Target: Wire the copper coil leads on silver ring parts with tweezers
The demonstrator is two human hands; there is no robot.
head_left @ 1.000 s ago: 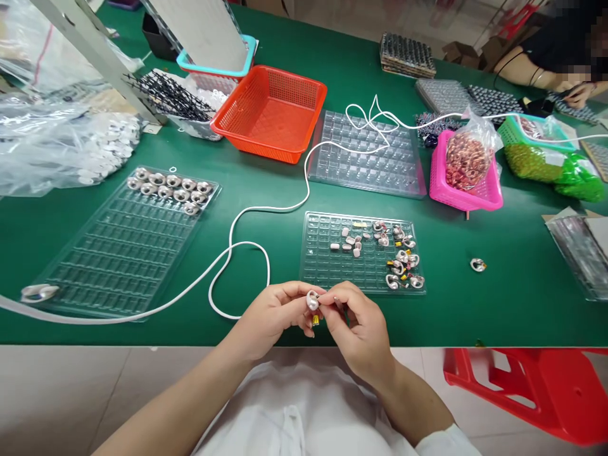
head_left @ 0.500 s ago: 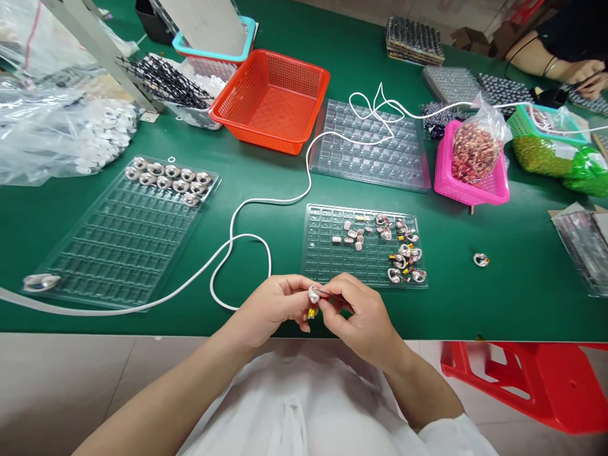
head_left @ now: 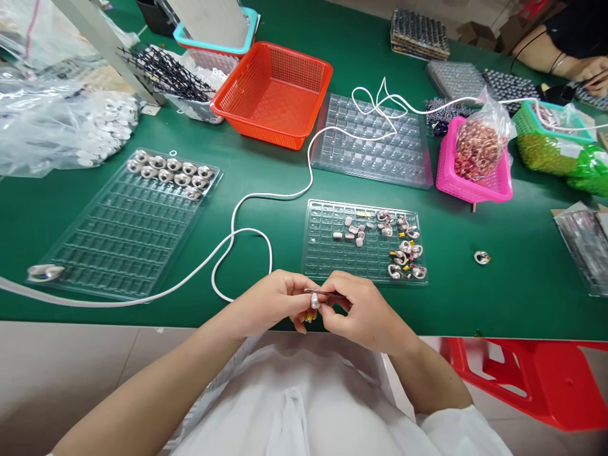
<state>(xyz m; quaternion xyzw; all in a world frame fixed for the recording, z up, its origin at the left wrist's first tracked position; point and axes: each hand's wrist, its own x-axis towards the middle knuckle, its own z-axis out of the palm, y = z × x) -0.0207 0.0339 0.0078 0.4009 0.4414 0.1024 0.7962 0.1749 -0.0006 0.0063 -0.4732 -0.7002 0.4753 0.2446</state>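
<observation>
At the table's front edge, my left hand (head_left: 278, 301) pinches a small pearly earbud shell (head_left: 315, 301). A yellow tab (head_left: 310, 316) shows just below it. My right hand (head_left: 358, 310) is closed on thin metal tweezers (head_left: 323, 292), whose tips lie across the top of the shell. Whether they touch inside it is hidden. Just beyond my hands lies a clear compartment tray (head_left: 319, 263) with small pale pieces in the middle. Several open shells with yellow tabs (head_left: 406, 248) fill its right side.
Another clear tray (head_left: 126, 237) at left holds several silvery shells. A white cable (head_left: 251, 196) winds between the trays. Behind are a red basket (head_left: 273, 130), a stacked tray (head_left: 375, 158) and a pink basket (head_left: 484, 190). One loose shell (head_left: 481, 257) lies at right; a co-worker's arm (head_left: 541, 54) is far right.
The shell has turned slightly between my fingers. The tweezers have swung to lie level across its top, tips farther left. The whole view has shifted slightly.
</observation>
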